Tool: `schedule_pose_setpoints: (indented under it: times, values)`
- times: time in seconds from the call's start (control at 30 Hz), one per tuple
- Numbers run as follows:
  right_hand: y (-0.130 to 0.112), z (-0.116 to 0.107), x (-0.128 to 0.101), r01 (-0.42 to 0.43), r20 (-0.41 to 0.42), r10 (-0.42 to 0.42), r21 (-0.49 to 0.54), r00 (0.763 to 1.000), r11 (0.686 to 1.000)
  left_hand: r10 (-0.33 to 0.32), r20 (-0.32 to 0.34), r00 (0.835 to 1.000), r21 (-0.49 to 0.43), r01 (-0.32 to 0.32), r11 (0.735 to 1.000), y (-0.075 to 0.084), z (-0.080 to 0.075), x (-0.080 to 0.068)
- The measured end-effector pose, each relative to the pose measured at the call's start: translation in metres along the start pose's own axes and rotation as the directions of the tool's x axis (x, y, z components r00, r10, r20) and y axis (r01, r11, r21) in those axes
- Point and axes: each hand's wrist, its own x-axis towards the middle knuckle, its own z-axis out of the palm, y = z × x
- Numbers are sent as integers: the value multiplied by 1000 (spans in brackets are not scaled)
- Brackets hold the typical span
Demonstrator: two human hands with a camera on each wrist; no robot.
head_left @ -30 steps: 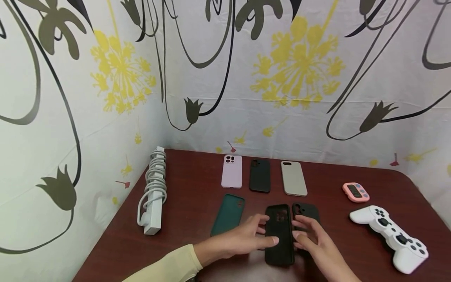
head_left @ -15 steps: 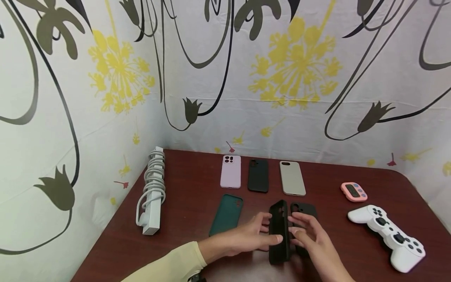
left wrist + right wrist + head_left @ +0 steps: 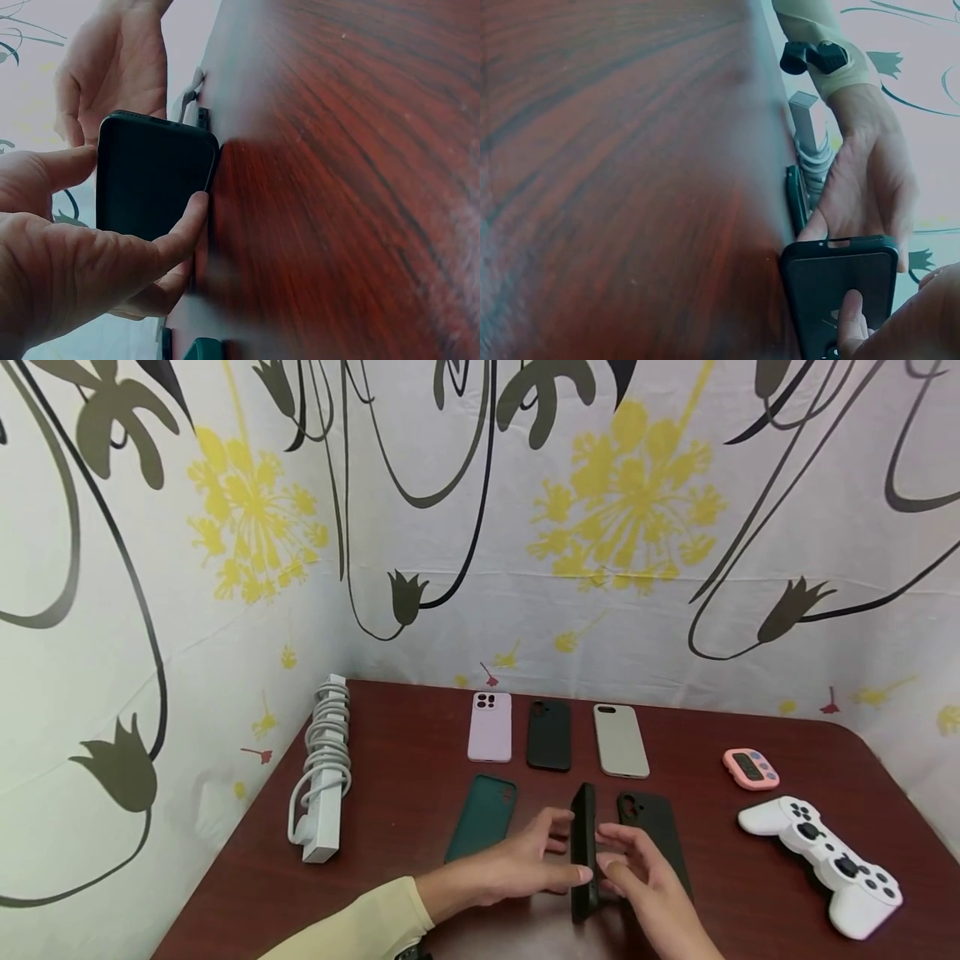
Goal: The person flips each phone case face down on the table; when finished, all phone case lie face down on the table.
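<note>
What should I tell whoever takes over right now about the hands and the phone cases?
Left hand: grip on the black case, thumb and fingers on its edges.
Right hand: fingers on the case's other face, steadying it.
The case stands on its long edge on the table, between the green case and another black case.
Back row: pink case, black case, grey case, all flat.
Done: case tipped up on edge. Left: probably laying it flat, turned over.
</note>
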Motion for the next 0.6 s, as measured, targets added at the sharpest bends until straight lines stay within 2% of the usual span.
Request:
schedule_pose_setpoints:
  times: [0.17, 0.37, 0.43, 0.6]
  values:
    - [13, -2, 8, 0, 76, 1, -22, 997, 1000, 37, 20, 999, -26, -36, 999, -1, -4, -2]
    - [8, 10, 3, -21, 75, 18, 42, 997, 999, 69, 0, 998, -38, -69, 997, 0, -8, -4]
    - [6, 12, 0, -23, 95, 20, 31, 995, 999, 79, 2, 997, -72, -79, 994, 0, -8, -5]
    - [9, 13, 0, 47, 160, -42, -28, 986, 998, 89, -5, 996, -184, -88, 979, 0, -9, -10]
